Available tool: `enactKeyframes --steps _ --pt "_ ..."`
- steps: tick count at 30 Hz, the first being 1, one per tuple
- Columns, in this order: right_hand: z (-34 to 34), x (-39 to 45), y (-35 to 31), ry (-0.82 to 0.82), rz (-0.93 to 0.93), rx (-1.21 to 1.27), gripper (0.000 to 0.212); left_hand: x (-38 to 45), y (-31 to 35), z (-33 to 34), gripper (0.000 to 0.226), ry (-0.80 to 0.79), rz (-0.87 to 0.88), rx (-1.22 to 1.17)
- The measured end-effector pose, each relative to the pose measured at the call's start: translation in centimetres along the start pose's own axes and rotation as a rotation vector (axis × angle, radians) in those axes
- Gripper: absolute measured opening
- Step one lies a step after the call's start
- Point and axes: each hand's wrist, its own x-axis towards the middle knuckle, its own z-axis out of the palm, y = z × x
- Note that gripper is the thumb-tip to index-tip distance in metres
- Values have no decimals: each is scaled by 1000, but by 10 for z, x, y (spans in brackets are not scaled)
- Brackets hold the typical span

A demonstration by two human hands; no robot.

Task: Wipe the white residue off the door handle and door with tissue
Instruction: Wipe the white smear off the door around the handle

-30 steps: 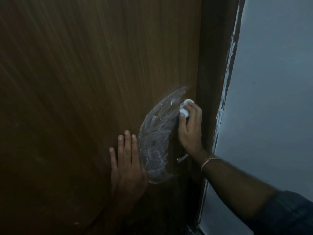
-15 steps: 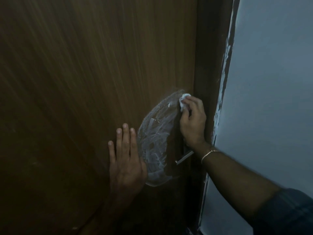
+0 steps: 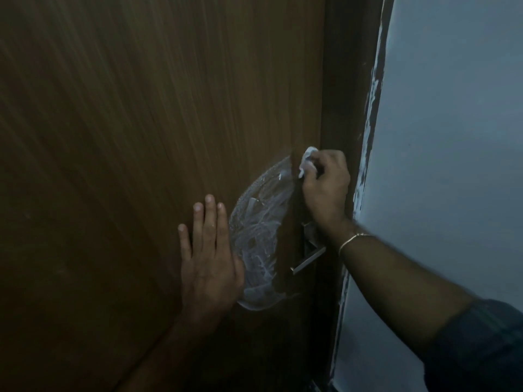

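A: Nearest to us, the left hand (image 3: 210, 258) lies flat on the wooden door (image 3: 141, 137), fingers straight, just beside the white residue (image 3: 260, 236). It stays where it was.

B: And the right hand (image 3: 325, 188)?

A: It pinches the tissue (image 3: 307, 161) and has moved up to the top of the smear, at the door edge. The door handle (image 3: 308, 260) shows below its wrist.

B: Any writing?

A: We see none.

Brown wood door (image 3: 141, 137), dim light. White residue (image 3: 259, 236) smeared in a curved patch beside the metal handle (image 3: 307, 260). Left hand (image 3: 210, 267) flat on the door.
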Motion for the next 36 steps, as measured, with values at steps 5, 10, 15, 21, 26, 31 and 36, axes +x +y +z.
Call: enactKeyframes --steps 5,10,15,21,26,31,36 --pt "0 -8 0 -95 -48 -28 17 0 2 0 102 -13 -14 -2" --pt "-1 -4 -2 -62 -13 -18 14 0 1 -1 100 -18 -16 14" --pt "-3 0 3 -18 30 -33 14 1 4 -2 98 -20 -20 15" --pt "-5 -10 11 -93 -4 -39 13 -8 3 5 94 -17 -28 16" --pt "0 -15 7 -116 -78 -27 19 -12 2 12 91 8 -30 12" --pt "0 -6 5 -26 6 -3 20 -11 2 11 91 -3 -25 11" --pt "-2 -11 6 -79 -16 13 18 -2 3 6 96 21 -13 20"
